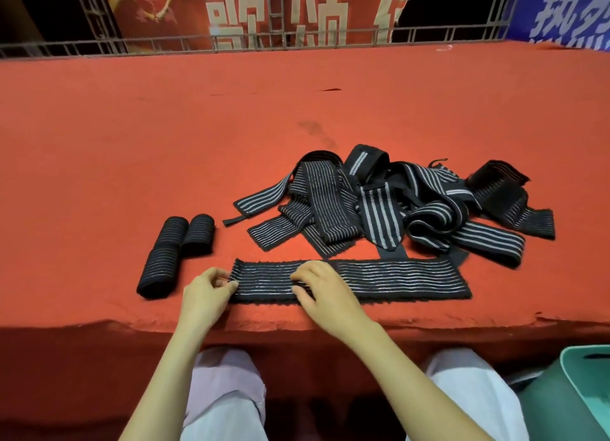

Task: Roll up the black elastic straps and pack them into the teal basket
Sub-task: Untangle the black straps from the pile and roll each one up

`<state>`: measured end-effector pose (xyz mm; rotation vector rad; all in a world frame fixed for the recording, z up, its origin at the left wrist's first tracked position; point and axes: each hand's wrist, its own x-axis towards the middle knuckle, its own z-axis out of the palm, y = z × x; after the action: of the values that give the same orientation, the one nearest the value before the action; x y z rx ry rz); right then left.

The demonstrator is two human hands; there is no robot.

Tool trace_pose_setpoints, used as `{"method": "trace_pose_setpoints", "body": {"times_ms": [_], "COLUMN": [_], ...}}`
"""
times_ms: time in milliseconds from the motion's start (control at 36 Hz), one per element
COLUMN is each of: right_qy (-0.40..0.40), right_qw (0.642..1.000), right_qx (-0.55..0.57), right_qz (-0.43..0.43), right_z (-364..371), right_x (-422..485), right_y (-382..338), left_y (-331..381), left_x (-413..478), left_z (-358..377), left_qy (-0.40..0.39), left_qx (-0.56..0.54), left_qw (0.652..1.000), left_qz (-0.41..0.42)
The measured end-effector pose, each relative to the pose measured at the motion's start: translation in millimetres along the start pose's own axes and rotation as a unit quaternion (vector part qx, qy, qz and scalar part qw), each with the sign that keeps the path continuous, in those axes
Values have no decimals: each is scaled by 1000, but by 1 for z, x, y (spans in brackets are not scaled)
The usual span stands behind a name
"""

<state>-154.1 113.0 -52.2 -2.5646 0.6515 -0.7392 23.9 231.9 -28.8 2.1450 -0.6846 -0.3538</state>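
Observation:
One black elastic strap with thin pale stripes (396,278) lies flat along the near edge of the red table. My left hand (206,293) pinches its left end between thumb and fingers. My right hand (321,288) rests on top of the strap a little to the right, fingers pressing it down. Three rolled straps (171,249) sit in a cluster to the left of my hands. A loose heap of unrolled straps (396,206) lies behind the flat one. The teal basket (577,394) shows at the bottom right, below table level.
The red cloth-covered table (165,136) stretches far back to a metal railing (231,42). Red and blue banners with large characters hang behind it. My knees in pale trousers (227,397) are under the near table edge.

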Motion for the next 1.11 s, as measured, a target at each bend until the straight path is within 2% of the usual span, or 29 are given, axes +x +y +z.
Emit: {"method": "trace_pose_setpoints", "body": {"times_ms": [83,194,306,389,500,611,722,861,972,1111], "right_qy": [-71,-126,-101,-112,-111,-100,-37,-67,-33,-6], "right_qw": [997,990,993,992,993,994,996,993,994,994], "right_qx": [-21,-61,-56,-52,-44,-41,-75,-98,-101,-108], "right_qz": [-28,-4,-5,1,6,12,12,-3,-7,-26], "right_z": [13,25,31,29,29,31,35,36,42,42], "right_x": [13,18,13,11,11,10,14,19,14,11], "right_y": [-16,-24,-21,-22,-22,-23,-25,-29,-23,-18], "left_y": [-1,-2,-5,-4,-6,-9,-7,2,4,2], "left_x": [0,2,3,3,3,4,5,-8,-18,-25], "left_z": [-1,-2,-4,-4,0,1,1,10,15,24], "left_qy": [-7,-18,-29,-36,-1,-3,1,57,98,103], "left_qx": [-5,-15,-20,-12,108,138,136,106,145,162], "left_qw": [1000,1000,999,999,994,990,990,992,977,963], "left_qz": [-3,-5,-6,-12,7,-21,-39,33,120,190]}}
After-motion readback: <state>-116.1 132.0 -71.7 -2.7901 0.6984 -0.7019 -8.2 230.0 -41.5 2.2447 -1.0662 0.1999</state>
